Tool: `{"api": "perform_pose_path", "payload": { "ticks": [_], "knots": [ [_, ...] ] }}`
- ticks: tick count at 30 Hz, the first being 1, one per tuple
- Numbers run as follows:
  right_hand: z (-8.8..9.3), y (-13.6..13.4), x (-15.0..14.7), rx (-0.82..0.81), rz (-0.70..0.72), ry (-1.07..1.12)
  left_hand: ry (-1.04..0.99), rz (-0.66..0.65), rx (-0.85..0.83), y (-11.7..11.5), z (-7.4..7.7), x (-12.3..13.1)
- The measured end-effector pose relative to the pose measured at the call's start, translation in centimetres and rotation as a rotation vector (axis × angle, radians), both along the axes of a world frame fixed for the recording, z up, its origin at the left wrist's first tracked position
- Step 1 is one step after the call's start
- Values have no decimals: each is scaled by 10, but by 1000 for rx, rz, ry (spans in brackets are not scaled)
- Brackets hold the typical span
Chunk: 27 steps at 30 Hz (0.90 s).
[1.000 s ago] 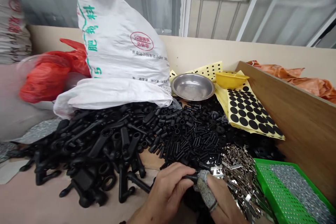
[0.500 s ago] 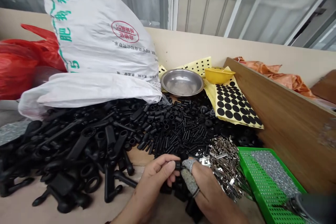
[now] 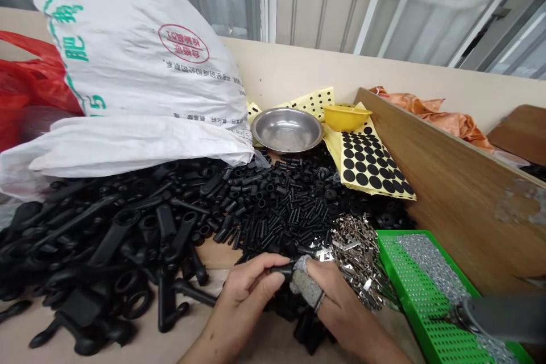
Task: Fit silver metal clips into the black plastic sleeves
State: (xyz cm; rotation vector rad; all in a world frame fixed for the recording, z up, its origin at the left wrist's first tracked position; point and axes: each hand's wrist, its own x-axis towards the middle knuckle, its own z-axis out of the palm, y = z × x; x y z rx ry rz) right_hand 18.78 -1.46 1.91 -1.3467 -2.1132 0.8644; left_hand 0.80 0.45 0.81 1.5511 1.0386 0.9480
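My left hand (image 3: 245,296) and my right hand (image 3: 341,310) meet low in the middle of the view, both pinched on one small black plastic part (image 3: 282,268). A grey fabric cot covers a right finger that presses the part. Just behind the hands lies a heap of small black ribbed sleeves (image 3: 294,213). To the left spreads a pile of long black plastic handles with ring ends (image 3: 123,244). A mound of shiny metal clips (image 3: 358,250) lies beside my right hand.
A green perforated tray (image 3: 409,301) of small silver pieces sits at the right, against a wooden board (image 3: 452,182). Behind stand a big white sack (image 3: 136,79), a steel dish (image 3: 286,129), a yellow bowl (image 3: 344,116) and yellow sheets of black round pads (image 3: 371,165). A blurred tool (image 3: 499,315) enters at the lower right.
The view has swung to the right, so everything has slid left. Both hands stay pinched on the small black part. A blurred tool has come in at the lower right.
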Motion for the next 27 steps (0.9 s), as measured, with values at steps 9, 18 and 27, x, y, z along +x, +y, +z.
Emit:
{"api": "perform_pose_path", "payload": {
  "ticks": [9,18,27],
  "knots": [
    [-8,-1,2,199,-1,-74,151,-55,302,2,2,-3],
    [-19,3,0,461,88,-253,-183,38,-414,0,-1,7],
    [-16,-4,0,393,65,-183,-169,26,-379,-5,-7,9]
  ]
}}
